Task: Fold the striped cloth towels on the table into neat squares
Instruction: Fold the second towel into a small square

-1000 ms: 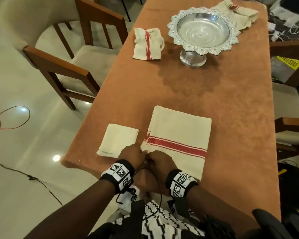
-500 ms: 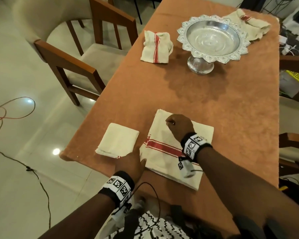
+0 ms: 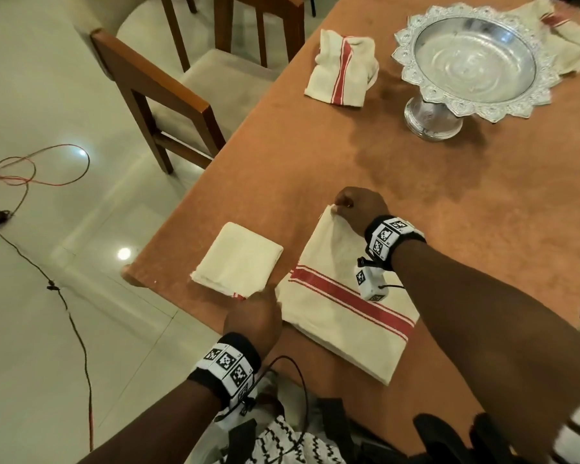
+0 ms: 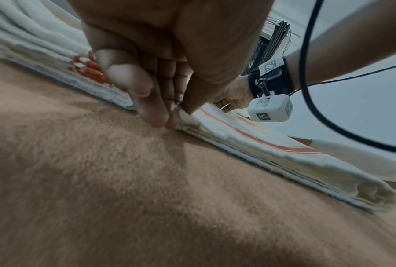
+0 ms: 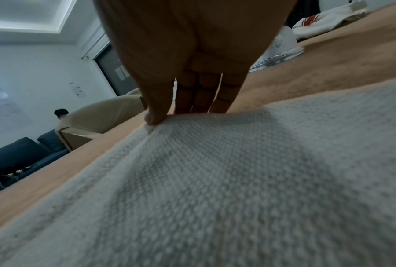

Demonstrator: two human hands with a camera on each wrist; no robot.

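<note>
A cream towel with red stripes (image 3: 342,306) lies half folded on the orange table (image 3: 449,209) near its front edge. My left hand (image 3: 258,313) pinches the towel's near left corner (image 4: 181,112) between thumb and fingers. My right hand (image 3: 355,204) pinches its far left corner (image 5: 153,122), thumb on top. Left of it lies a small folded cream towel (image 3: 238,262). A crumpled striped towel (image 3: 342,73) sits farther back, and another (image 3: 563,35) lies behind the bowl.
A silver pedestal bowl (image 3: 466,58) stands at the back of the table. A wooden chair (image 3: 188,82) is at the left side. Cables (image 3: 41,169) trail over the tiled floor. Bare tabletop stretches right of the towel.
My right hand left the towel's near corner and travelled up its left edge to the far left corner, which it now pinches. My left hand stayed at the near corner.
</note>
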